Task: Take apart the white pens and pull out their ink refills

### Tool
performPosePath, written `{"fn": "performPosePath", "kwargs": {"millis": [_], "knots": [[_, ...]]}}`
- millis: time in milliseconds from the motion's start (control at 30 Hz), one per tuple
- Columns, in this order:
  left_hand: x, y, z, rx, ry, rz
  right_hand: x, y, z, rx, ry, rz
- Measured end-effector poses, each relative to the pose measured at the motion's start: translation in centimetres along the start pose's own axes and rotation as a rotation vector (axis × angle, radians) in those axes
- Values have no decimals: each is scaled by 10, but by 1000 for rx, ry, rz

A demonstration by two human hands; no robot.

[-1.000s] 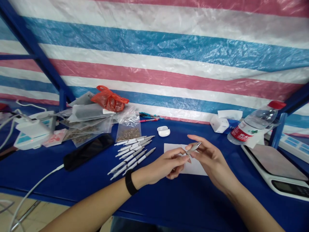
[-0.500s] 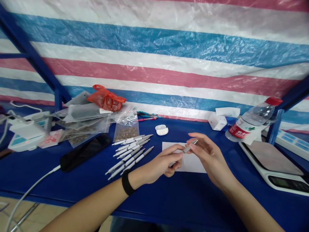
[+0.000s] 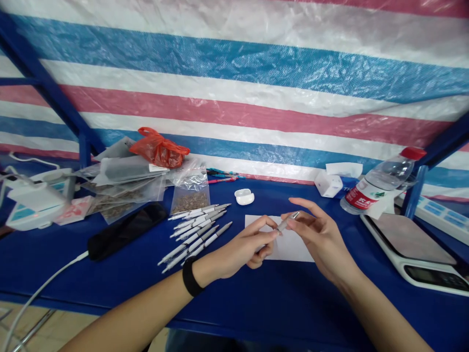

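Observation:
My left hand (image 3: 252, 242) and my right hand (image 3: 315, 232) meet above a white sheet of paper (image 3: 295, 246) on the blue table (image 3: 110, 278). Between them is a slim pen with a grey metal tip (image 3: 288, 221). My left fingers wrap its lower end, hiding part of the barrel, while my right thumb and fingers pinch near the tip. To the left lies a loose group of several white-and-grey pens (image 3: 194, 237). A black band circles my left wrist.
Beyond the hands sit a white earbud case (image 3: 244, 196), a tissue box (image 3: 328, 185), and a water bottle (image 3: 379, 185). A kitchen scale (image 3: 410, 247) stands at right. Plastic bags of seeds (image 3: 189, 198), a black pouch (image 3: 126, 238), and a white charger (image 3: 36, 205) lie at left.
The whole view has drifted slightly, shifting the table items left and up. Both hands remain on the pen, and my right fingers have spread a little around its tip.

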State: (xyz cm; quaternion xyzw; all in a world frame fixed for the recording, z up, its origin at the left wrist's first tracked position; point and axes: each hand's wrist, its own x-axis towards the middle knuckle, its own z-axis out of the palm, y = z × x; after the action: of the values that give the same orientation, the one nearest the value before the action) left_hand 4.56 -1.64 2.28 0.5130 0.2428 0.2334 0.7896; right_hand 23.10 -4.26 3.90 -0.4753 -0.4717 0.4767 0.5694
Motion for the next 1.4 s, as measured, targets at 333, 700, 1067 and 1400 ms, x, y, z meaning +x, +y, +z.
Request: {"fn": "performPosePath", "kwargs": {"millis": [333,700,1067,1400], "knots": [[1,0,-2,3,-17,-17,2,3,0,13,51,23],[1,0,-2,4,-16,-30,2,5,1,-16,38,40],[1,-1,-2,2,-22,-3,0,3,0,35,23,37],[0,0,-3,46,7,-7,8,-3,-4,155,221,-36]]}}
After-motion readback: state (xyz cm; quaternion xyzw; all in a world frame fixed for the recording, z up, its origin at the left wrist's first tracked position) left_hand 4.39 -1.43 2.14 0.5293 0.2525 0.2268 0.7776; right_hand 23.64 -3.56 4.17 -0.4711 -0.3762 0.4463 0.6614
